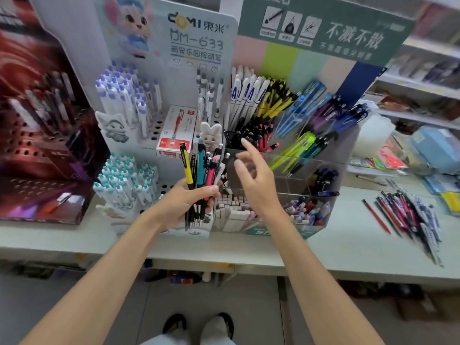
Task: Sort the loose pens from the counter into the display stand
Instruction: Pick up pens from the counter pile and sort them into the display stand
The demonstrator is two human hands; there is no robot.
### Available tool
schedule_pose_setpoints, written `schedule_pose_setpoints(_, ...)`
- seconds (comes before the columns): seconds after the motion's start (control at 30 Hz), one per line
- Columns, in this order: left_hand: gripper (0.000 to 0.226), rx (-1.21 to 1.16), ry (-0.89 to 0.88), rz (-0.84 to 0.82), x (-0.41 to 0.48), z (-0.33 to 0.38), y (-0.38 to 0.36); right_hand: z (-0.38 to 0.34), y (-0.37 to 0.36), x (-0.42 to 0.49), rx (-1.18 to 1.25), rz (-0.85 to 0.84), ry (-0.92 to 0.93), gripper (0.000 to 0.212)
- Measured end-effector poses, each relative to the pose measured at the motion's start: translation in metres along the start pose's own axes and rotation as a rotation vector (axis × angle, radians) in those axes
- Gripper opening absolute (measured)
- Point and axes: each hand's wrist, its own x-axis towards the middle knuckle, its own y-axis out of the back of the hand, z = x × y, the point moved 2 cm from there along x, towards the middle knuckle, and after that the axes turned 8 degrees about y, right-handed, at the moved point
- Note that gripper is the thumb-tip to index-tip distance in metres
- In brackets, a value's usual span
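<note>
Centre of frame:
- Grips a bundle of pens point(202, 170) in the left hand point(185, 199), fingers and thumb curled round the lower barrels.
- Holds the bundle near upright, clicker ends up, tips poking out below the fist.
- Shows a yellow pen point(186, 168) at the bundle's left edge, then a teal pen point(200, 168) and a pink pen point(210, 174), with dark barrels among them.

Just right of the bundle:
- Keeps the right hand point(254, 175) in the air, fingers spread and loosely bent, holding nothing and apart from the pens.
- Hovers that hand over the front of the clear display stand point(293, 180), near a compartment of black and pink pens.

Behind and right of both hands:
- Finds the stand's other compartments stocked by colour: white, yellow, blue, purple, green.

Right edge of frame:
- Leaves a heap of loose pens point(410, 215) lying flat on the desk point(336, 252), well apart from either hand.

Left of the stand:
- Notes a white rack point(159, 125) with purple-capped and teal-capped pens.
</note>
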Motion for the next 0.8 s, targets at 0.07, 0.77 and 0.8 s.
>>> schedule_pose_setpoints(0.07,0.026,-0.014,0.009,-0.055,0.002,0.001,-0.006,-0.019,0.005,0.008,0.301,-0.148,-0.122,0.045)
schedule_pose_setpoints(0.77,0.04,-0.065,0.001,-0.021,0.014,-0.004,0.004,0.031,0.011,0.006,-0.194,0.24,0.105,0.035)
schedule_pose_setpoints(0.8,0.04,-0.082,0.008,-0.032,0.014,-0.004,0.004,0.038,0.004,0.005,-0.257,0.19,0.131,0.037)
